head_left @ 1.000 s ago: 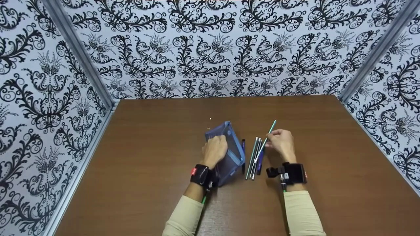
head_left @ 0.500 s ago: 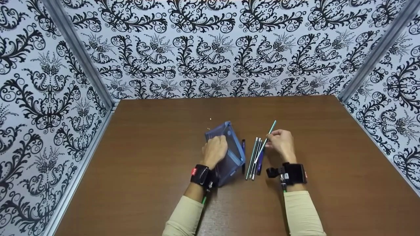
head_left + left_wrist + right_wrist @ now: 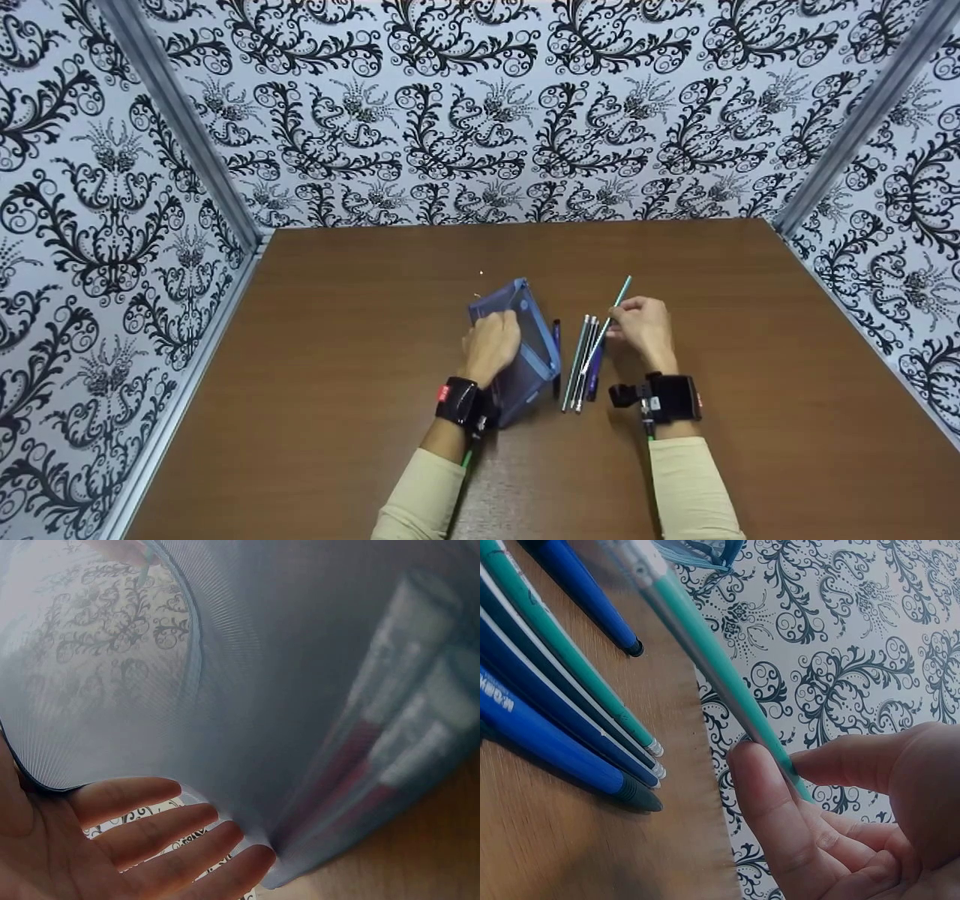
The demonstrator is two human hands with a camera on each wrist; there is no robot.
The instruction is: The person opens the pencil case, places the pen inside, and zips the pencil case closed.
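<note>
My left hand (image 3: 491, 345) grips the side of a see-through blue zip pencil case (image 3: 534, 334), held tilted over the table. In the left wrist view the fingers lie along its edge, and two pencils (image 3: 427, 611) with pale eraser ends and reddish bodies show through its wall. A green pencil (image 3: 705, 652) with a metal eraser band is pinched between the thumb and fingers of my right hand (image 3: 645, 326). It slants over a row of pencils (image 3: 577, 364), its eraser end pointing down toward the case side.
Beside that row lies a blue pen (image 3: 555, 750) with a dark tip. Another blue pen (image 3: 556, 334) lies along the case's right edge. Small pale bits (image 3: 481, 272) are scattered behind the case on the brown table (image 3: 337, 360). Patterned walls (image 3: 480, 112) enclose the back and sides.
</note>
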